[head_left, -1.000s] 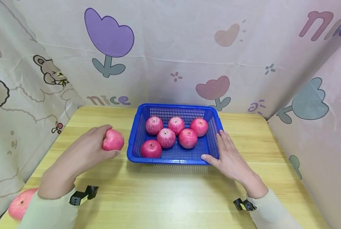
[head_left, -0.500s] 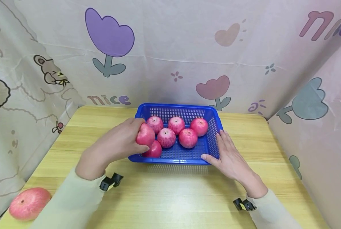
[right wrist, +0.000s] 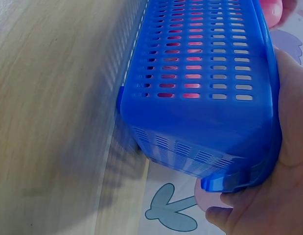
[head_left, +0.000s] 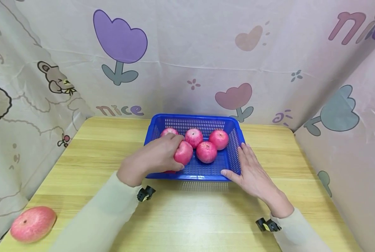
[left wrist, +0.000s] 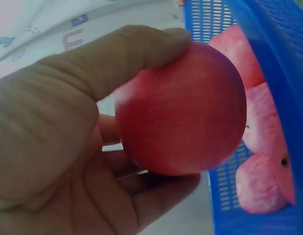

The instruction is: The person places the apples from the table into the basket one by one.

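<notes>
In the head view my left hand (head_left: 160, 154) grips a red apple (head_left: 184, 153) over the left half of a blue plastic basket (head_left: 200, 177). The left wrist view has this apple (left wrist: 183, 112) between thumb and curled fingers. Red apples sit in the basket, among them one (head_left: 193, 138) at the back, one (head_left: 206, 152) in the middle and one (head_left: 219, 140) at the right; my left hand partly hides others. My right hand (head_left: 256, 178) rests at the basket's front right corner, fingers straight along the right side, thumb on the front rim.
Another red apple (head_left: 33, 224) lies at the near left of the wooden table (head_left: 193, 217). Printed fabric (head_left: 181, 42) hangs behind the table and along both sides.
My left hand has carried its apple rightward from beside the basket to above the apples in it. The apple at the near left is now uncovered by my sleeve. My right hand stays put.
</notes>
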A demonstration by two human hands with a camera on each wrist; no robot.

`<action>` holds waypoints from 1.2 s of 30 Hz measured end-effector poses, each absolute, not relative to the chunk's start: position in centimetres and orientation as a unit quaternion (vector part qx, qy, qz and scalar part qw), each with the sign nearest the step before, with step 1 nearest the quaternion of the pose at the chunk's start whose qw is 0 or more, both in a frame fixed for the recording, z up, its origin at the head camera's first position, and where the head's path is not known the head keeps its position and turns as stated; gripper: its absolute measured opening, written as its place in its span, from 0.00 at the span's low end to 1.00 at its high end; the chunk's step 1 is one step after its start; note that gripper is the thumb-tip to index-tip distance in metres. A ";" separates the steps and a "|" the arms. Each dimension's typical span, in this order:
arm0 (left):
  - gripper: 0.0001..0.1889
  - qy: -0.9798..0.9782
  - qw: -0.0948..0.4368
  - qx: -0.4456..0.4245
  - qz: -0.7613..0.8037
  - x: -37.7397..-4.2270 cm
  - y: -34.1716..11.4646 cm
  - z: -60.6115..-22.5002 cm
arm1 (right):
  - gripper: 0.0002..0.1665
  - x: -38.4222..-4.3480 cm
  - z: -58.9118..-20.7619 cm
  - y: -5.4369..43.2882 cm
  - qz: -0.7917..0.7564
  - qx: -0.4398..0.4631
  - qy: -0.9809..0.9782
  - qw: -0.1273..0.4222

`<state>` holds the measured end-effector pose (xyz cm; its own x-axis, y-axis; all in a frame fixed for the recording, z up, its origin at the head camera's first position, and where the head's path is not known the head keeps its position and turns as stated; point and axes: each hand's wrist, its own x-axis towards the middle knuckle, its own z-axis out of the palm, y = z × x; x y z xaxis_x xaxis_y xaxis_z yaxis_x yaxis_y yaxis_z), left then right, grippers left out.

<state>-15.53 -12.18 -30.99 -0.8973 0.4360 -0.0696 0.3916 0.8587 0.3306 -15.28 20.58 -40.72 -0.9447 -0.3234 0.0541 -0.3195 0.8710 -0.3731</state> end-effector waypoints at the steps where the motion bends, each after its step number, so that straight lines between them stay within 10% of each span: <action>1: 0.42 0.961 0.072 0.221 0.151 -15.7 -11.9 -31.2 | 0.67 -15.3 -40.7 20.6 -0.192 -0.166 0.967 0.005; 36: 0.36 0.942 0.113 0.311 0.052 -18.6 -8.0 -35.2 | 0.67 -15.3 -40.7 20.5 -0.195 -0.161 0.968 0.012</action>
